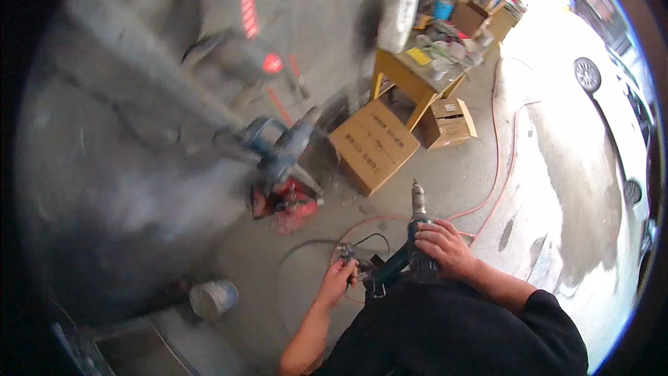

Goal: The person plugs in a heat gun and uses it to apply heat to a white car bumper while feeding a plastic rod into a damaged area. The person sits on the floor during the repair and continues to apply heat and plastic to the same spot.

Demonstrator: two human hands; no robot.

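Note:
My right hand [449, 247] is wrapped over the body of a dark power drill [419, 203], close to my black shirt. The drill's metal chuck points up and away from me. To its left, my left hand [338, 280] is closed around a small metal air gun [344, 251], whose exact form is partly hidden by the fingers. A red hose [369, 220] loops on the floor close to that hand. A short black cord [376, 236] curves between the two hands.
A large cardboard box [376, 146] and a smaller open box [447, 124] stand by a cluttered yellow table [407, 73]. At left are a blurred red-based machine [287, 198] and a white bucket [213, 299]. A white car [619, 97] stands at right.

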